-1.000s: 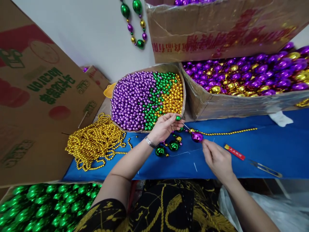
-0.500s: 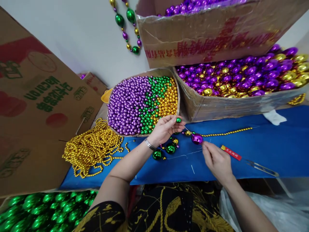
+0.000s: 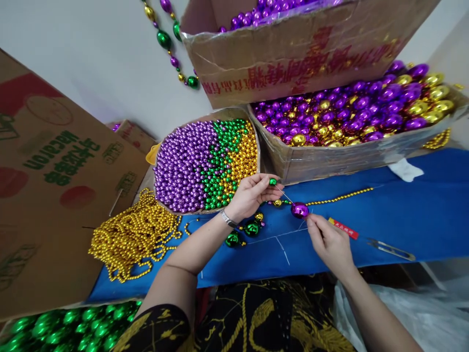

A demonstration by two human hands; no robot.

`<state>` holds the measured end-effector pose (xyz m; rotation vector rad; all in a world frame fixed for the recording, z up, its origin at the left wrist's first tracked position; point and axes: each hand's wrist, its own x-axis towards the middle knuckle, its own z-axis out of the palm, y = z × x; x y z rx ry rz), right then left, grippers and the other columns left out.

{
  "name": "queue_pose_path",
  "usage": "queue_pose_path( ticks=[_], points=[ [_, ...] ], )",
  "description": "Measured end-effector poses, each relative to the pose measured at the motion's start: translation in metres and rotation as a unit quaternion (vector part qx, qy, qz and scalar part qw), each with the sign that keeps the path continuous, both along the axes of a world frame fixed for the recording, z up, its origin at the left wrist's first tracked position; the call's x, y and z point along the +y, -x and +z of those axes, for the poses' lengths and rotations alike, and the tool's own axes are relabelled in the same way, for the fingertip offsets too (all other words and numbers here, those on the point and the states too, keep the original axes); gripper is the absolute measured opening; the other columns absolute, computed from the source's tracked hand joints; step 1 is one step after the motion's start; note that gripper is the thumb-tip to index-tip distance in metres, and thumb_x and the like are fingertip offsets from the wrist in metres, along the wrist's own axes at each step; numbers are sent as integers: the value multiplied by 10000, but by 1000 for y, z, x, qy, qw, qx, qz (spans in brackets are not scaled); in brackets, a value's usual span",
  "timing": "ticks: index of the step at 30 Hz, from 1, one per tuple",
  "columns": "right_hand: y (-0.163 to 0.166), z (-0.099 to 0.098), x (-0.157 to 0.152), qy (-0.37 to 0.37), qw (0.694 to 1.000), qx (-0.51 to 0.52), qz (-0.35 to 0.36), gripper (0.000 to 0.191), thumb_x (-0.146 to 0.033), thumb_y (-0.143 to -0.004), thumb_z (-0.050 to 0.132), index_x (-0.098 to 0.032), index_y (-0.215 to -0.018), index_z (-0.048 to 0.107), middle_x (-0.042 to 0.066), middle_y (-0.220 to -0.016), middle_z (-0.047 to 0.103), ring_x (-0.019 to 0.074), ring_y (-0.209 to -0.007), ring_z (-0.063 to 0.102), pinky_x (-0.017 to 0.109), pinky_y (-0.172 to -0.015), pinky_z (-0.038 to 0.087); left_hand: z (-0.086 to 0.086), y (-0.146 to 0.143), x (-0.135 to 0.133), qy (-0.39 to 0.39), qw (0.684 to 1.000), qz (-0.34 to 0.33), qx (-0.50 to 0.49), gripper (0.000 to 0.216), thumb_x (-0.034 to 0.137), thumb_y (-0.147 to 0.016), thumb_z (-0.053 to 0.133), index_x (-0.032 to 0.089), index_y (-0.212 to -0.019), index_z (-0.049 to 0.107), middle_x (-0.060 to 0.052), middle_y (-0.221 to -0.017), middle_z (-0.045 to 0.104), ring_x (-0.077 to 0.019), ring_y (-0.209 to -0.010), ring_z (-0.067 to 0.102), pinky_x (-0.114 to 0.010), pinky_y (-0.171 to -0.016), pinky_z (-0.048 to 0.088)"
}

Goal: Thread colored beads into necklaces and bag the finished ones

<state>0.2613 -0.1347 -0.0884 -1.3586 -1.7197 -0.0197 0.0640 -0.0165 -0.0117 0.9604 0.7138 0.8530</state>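
Note:
My left hand is closed, with a small green bead at its fingertips. A thin needle or wire runs from there to a large shiny purple bead. At that bead's near right end, the finger and thumb of my right hand are pinched. Below my left hand lie large green beads with smaller gold and purple ones, joined by white thread. What the folded fingers of my left hand hide, I cannot tell.
A box of small purple, green and gold beads stands behind my left hand. Gold bead strings lie left. Snips with a red label rest on the blue cloth. Big purple and gold beads fill a carton at right.
My view has shifted a little, so boxes and table sit further left. Both hands keep nearly the same hold on the green and purple beads. The loose white thread lies differently on the cloth.

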Motion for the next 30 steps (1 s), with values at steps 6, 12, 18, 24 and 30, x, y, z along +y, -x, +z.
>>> queue_pose_path(
  ticks=[6,12,18,24,30],
  points=[
    [-8,-9,2,-53,995,-68,-41,153,-156,-921,558,-163,-1044,649,49,-791,728,155,-649,684,253,-649,520,-4,-9,-1,-34,999,0,38,339,430,-825,709,133,-982,666,-96,-882,750,-148,-744,722,-258,-692,603],
    [-4,-3,1,20,998,38,-37,125,-180,-963,498,-172,-943,621,11,-730,696,102,-525,612,205,-545,458,25,-19,12,-395,896,-33,201,363,373,-871,652,191,-1185,644,-120,-1146,685,-176,-949,656,-280,-759,536],
    [-4,-2,0,39,996,61,-59,180,-252,-979,473,-185,-942,636,-9,-668,655,95,-460,546,215,-512,424,66,-77,103,-597,620,-16,509,306,376,-913,559,175,-1101,692,-118,-985,701,-253,-955,616,-431,-904,446],
    [-3,2,-5,34,994,54,-83,193,-266,-984,462,-191,-939,634,-7,-657,655,99,-451,540,219,-519,434,75,-90,128,-538,725,-88,421,172,272,-790,691,147,-909,696,-79,-835,663,-201,-805,621,-356,-769,473],
    [1,4,-5,-5,997,34,-63,157,-214,-967,492,-178,-1008,639,32,-764,711,129,-572,643,233,-612,507,51,-20,47,-174,983,-48,26,302,354,-818,695,191,-1061,618,-49,-993,676,-139,-793,679,-280,-726,547]
  ],
)
